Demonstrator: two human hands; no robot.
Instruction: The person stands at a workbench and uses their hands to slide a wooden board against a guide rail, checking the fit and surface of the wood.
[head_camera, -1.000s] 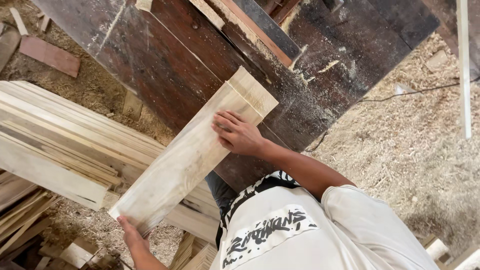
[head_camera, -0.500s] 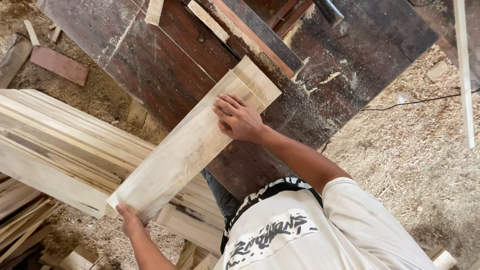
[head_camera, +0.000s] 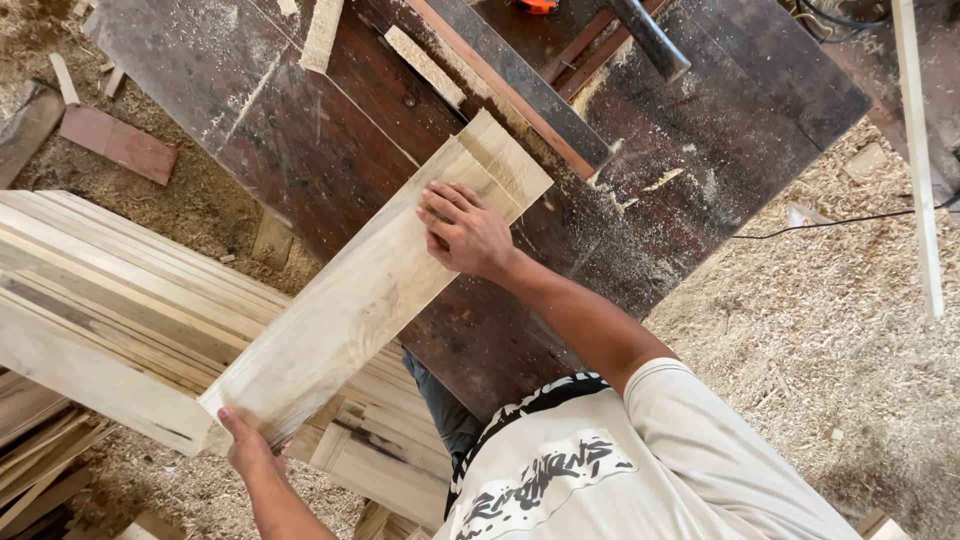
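Right hand (head_camera: 468, 232) is flat on the pale wooden plank (head_camera: 370, 290), fingers spread and pressing down near its far end, not curled around anything. Left hand (head_camera: 248, 446) is down at the near end, fingers hooked under the plank's edge with the thumb on top, pinching that end. The plank runs on a diagonal, near-left to far-right, its far end lying on the dark, sawdust-dusted saw table (head_camera: 300, 150) and its near end jutting out past the table edge. That far end sits just short of the long fence rail (head_camera: 520, 100) crossing the table. To the left, under the plank's near end, a stack of cut planks (head_camera: 110, 290) lies close beside the table. A small offcut strip (head_camera: 322, 35) rests on the far side of the table. Sawdust floor (head_camera: 830, 330) spreads to the right, with a thin black cable (head_camera: 830, 222) trailing over it.
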